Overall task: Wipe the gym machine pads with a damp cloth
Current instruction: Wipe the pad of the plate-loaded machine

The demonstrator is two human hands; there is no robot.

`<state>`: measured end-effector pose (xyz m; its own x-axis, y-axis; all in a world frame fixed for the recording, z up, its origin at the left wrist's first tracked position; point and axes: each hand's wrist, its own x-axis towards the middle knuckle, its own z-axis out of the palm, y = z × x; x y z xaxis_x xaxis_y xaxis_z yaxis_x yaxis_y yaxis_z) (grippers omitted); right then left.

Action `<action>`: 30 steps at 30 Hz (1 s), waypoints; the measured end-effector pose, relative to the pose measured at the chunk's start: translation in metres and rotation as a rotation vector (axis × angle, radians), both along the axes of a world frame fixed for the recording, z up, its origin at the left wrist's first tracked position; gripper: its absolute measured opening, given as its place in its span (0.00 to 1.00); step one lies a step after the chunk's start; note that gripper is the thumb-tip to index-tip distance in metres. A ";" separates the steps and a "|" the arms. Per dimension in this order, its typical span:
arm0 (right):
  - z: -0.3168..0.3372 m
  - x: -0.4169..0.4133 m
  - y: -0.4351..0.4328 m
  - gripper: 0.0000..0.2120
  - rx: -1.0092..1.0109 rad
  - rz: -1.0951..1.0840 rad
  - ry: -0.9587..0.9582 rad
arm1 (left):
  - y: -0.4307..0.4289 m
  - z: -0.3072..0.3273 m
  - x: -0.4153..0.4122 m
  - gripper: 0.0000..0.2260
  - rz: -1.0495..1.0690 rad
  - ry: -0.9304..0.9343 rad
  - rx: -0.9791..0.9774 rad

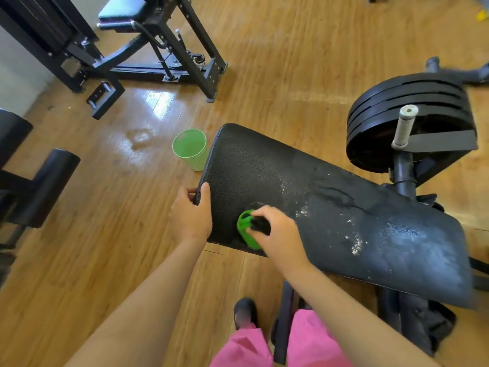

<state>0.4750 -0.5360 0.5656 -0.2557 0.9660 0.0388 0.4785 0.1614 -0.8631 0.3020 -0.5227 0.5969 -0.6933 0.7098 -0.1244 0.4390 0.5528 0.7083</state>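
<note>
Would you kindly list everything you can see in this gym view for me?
pad: one, black, centre, flecked white
cloth: one, green, on the pad's near edge
bucket: one, green, on the floor by the pad's far end
weight plates: one stack, black, right
handle: one, grey, before the plates
machine frame: one, black, top left
seat: one, teal, atop that frame
roller pads: two, black, left edge
wet patch: one, shiny, left of the bucket
floor: wooden, brown, throughout
trousers: pink, bottom
shoe: one, black, bottom
left hand: grips the pad's edge
right hand: holds the cloth
</note>
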 end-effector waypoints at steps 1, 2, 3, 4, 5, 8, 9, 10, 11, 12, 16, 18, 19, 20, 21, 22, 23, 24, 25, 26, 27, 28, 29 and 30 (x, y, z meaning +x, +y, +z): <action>0.000 -0.002 -0.010 0.12 -0.003 0.042 0.001 | 0.000 0.000 0.000 0.14 0.004 -0.005 0.003; 0.000 -0.002 -0.015 0.12 -0.007 0.072 -0.006 | 0.000 -0.001 -0.001 0.14 0.004 -0.009 0.005; 0.000 0.000 -0.012 0.12 -0.010 0.083 -0.017 | 0.000 -0.001 -0.001 0.14 0.001 -0.014 0.007; -0.002 0.003 -0.005 0.12 -0.011 0.069 -0.030 | 0.000 -0.002 -0.001 0.14 -0.003 -0.017 0.006; -0.003 0.009 0.005 0.11 -0.015 0.028 -0.040 | 0.000 -0.002 -0.002 0.14 -0.006 -0.014 0.004; -0.003 0.027 0.033 0.09 -0.067 -0.136 -0.075 | -0.001 -0.003 -0.002 0.14 -0.009 -0.003 0.003; -0.003 0.030 0.037 0.09 -0.098 -0.157 -0.085 | -0.001 -0.003 -0.002 0.14 -0.009 -0.004 0.008; -0.003 0.032 0.040 0.10 -0.130 -0.161 -0.094 | -0.001 -0.003 -0.002 0.14 -0.009 -0.006 0.010; -0.003 0.032 0.041 0.10 -0.167 -0.161 -0.098 | -0.001 -0.003 -0.002 0.14 -0.011 -0.009 0.010; -0.002 0.033 0.043 0.10 -0.208 -0.161 -0.091 | -0.001 -0.003 -0.002 0.13 -0.014 -0.014 0.009; 0.007 0.039 0.049 0.07 -0.317 -0.063 -0.070 | -0.001 -0.004 -0.003 0.13 -0.023 -0.021 0.029; 0.012 0.041 0.047 0.03 -0.332 0.052 -0.103 | -0.001 -0.004 -0.003 0.12 -0.020 -0.025 0.032; 0.013 0.043 0.044 0.04 -0.329 0.102 -0.130 | -0.001 -0.005 -0.003 0.12 -0.017 -0.029 0.032; 0.014 0.044 0.042 0.04 -0.316 0.128 -0.160 | 0.000 -0.005 -0.003 0.12 -0.015 -0.033 0.037; 0.013 0.046 0.042 0.05 -0.298 0.127 -0.183 | 0.000 -0.005 -0.003 0.12 -0.015 -0.036 0.043; 0.012 0.047 0.042 0.05 -0.281 0.104 -0.196 | 0.000 -0.005 -0.003 0.12 -0.016 -0.037 0.048; 0.010 0.047 0.042 0.05 -0.272 0.073 -0.201 | -0.001 -0.004 -0.002 0.12 -0.017 -0.037 0.048; 0.010 0.043 0.041 0.06 -0.266 0.044 -0.204 | -0.001 -0.005 -0.003 0.12 -0.018 -0.037 0.048; 0.010 0.037 0.041 0.06 -0.257 0.021 -0.207 | -0.001 -0.005 -0.003 0.12 -0.018 -0.037 0.047; 0.011 0.028 0.040 0.07 -0.242 0.004 -0.205 | -0.001 -0.005 -0.003 0.12 -0.018 -0.033 0.047; 0.013 0.016 0.039 0.07 -0.222 -0.001 -0.191 | -0.001 -0.005 -0.002 0.12 -0.020 -0.026 0.045; 0.016 0.003 0.037 0.08 -0.202 0.007 -0.169 | -0.001 -0.004 -0.002 0.13 -0.019 -0.019 0.042; 0.020 -0.009 0.034 0.08 -0.182 0.026 -0.149 | 0.000 -0.005 -0.002 0.13 -0.017 -0.015 0.039; 0.024 -0.020 0.031 0.08 -0.163 0.046 -0.133 | 0.000 -0.005 -0.003 0.12 -0.013 -0.015 0.037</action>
<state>0.4548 -0.5049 0.5896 -0.2922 0.9439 -0.1540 0.5850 0.0490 -0.8096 0.2992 -0.5229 0.5921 -0.6820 0.7234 -0.1078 0.4356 0.5201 0.7347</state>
